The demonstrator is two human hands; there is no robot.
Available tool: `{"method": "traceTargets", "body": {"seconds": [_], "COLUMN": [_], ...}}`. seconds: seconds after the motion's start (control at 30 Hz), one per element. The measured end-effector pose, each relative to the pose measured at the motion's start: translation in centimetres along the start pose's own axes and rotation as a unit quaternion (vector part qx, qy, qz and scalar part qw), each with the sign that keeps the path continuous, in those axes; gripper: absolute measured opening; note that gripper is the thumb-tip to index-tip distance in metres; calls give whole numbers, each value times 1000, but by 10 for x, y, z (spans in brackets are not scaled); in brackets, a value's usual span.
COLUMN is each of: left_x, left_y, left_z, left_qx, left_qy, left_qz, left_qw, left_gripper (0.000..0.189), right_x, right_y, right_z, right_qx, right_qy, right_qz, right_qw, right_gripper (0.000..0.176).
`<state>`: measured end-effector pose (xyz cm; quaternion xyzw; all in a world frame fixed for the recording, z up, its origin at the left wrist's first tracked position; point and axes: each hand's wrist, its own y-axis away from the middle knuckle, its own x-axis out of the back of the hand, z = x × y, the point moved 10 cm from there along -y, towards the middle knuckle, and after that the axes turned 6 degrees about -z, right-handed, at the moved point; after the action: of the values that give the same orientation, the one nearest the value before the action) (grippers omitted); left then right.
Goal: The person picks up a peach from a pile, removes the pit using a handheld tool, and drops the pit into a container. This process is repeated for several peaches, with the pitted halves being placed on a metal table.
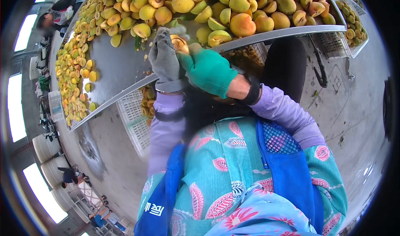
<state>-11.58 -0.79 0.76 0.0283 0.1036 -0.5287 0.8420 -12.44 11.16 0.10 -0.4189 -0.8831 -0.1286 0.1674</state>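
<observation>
My left hand [166, 61], in a grey glove, is closed around one side of a cut fruit [179, 43]. On the other side my right hand [209, 70], in a green knitted glove, grips the same fruit, and the two hands touch. The fruit shows an orange-brown inside. Both hands are over the near edge of a metal table [125, 63]. Beyond them lies a large heap of yellow and orange fruit [183, 5], some whole and some cut open. Whether a tool is in my right hand is hidden.
White crates of fruit stand below the table [134, 115] and at the right [354, 28]. The metal edge [275, 35] runs before my body. A person [54, 19] is at the upper left; others are far off at the lower left, near large pale tubs [54, 171].
</observation>
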Motion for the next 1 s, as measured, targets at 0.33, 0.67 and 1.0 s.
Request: {"method": "traceTargets", "body": {"seconds": [0.33, 0.67, 1.0], "left_x": [-15, -42, 27], "left_y": [-1, -5, 24], "left_z": [-2, 12, -14], "left_qx": [36, 42, 154], "left_qy": [-52, -135, 203], "left_qz": [-78, -173, -69], "left_qw": [995, 975, 964], "left_gripper": [36, 38, 39], "right_x": [-33, -28, -48], "right_y": [12, 24, 45], "right_z": [14, 1, -44], "right_qx": [-85, -103, -31], "right_qy": [-396, -498, -771], "right_qz": [-121, -99, -419], "right_qw": [906, 855, 479], "right_gripper": [42, 37, 35]}}
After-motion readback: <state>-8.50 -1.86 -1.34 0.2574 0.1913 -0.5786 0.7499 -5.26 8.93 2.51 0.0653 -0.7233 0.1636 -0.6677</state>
